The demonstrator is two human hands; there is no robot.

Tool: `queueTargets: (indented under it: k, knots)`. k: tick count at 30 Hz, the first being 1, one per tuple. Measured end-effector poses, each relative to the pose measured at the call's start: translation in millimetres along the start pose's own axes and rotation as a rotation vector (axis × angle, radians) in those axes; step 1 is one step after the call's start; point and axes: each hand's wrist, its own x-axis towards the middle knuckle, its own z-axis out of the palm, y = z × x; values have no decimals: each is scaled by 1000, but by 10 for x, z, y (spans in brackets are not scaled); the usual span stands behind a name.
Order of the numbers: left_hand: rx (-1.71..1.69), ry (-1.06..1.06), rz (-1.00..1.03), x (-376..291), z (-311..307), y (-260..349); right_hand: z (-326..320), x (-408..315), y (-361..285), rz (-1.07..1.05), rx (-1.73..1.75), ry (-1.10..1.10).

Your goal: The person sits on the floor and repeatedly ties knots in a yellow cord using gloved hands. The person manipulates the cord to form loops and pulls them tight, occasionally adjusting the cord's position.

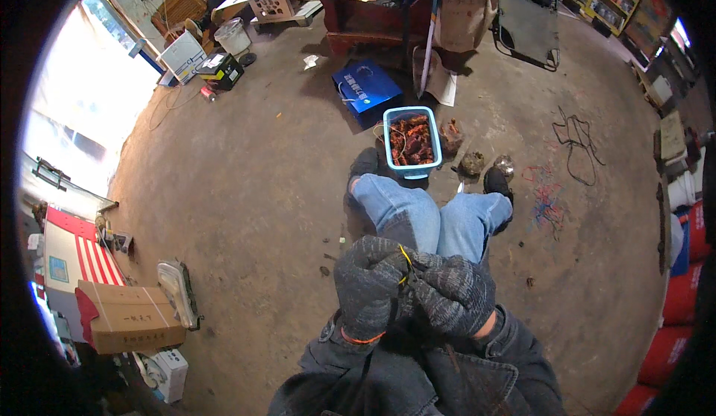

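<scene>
My left hand [366, 284] and my right hand [456, 293], both in dark grey knitted gloves, are drawn together above my lap with fingers closed. A short piece of thin yellow wire [405, 255] shows between them, pinched at the fingertips. The gloves hide the rest of it, and whether a small tool is also held cannot be made out. Beyond my knees, a light-blue plastic tub [413, 168] stands on the floor, filled with tangled copper-coloured wire [415, 139].
Beside the tub are a blue paper bag [366, 91], a bag of reddish scrap [451, 136] and a bundled clump [471, 162]. Red and blue scraps [545, 198] and a dark cord [576, 142] lie right. Cardboard boxes [131, 315] stand left; red sacks [679, 298] line the right.
</scene>
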Motion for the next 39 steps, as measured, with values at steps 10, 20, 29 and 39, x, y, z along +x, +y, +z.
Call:
queueTargets:
  k: [10,20,29,39]
  knots:
    - [-334,-101,-194,36,-1,-49,51,-19,9,209,101,1]
    - [-556,16,-135,100,61,-313,60,48,151,63,-279,-251]
    - [-65,85,47,284,38,-640,58,109,96,196,-283,-240]
    - [-92,11,-23,300,-2,-745,413,-44,277,142,113,-138]
